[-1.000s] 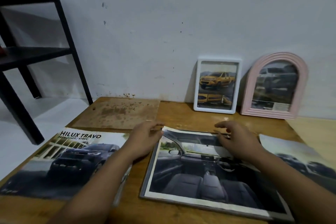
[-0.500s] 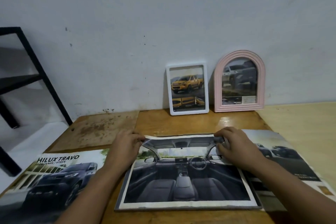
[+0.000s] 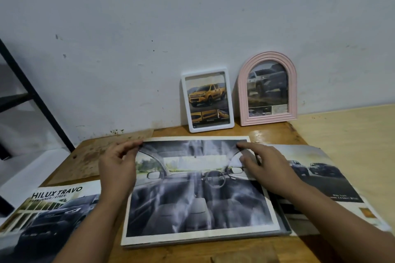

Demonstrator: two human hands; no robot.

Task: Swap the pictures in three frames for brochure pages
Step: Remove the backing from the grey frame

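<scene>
Across the wide glossy car-interior brochure page [image 3: 198, 190], left hand [image 3: 116, 168] and right hand [image 3: 269, 166] pinched its far corners.

— What's on the table [image 3: 235, 252]?
— An interior page [image 3: 198, 190], motion-blurred. Left hand [image 3: 117, 168] pinches its top left corner; right hand [image 3: 267, 166] seems to hold the top right.
— Behind?
— White frame [image 3: 207, 100], pink frame [image 3: 268, 89], against the wall [image 3: 192, 17].

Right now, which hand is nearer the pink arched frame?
Right. The right hand lies below the pink arched frame, slightly left; the left hand is much farther left.
</scene>
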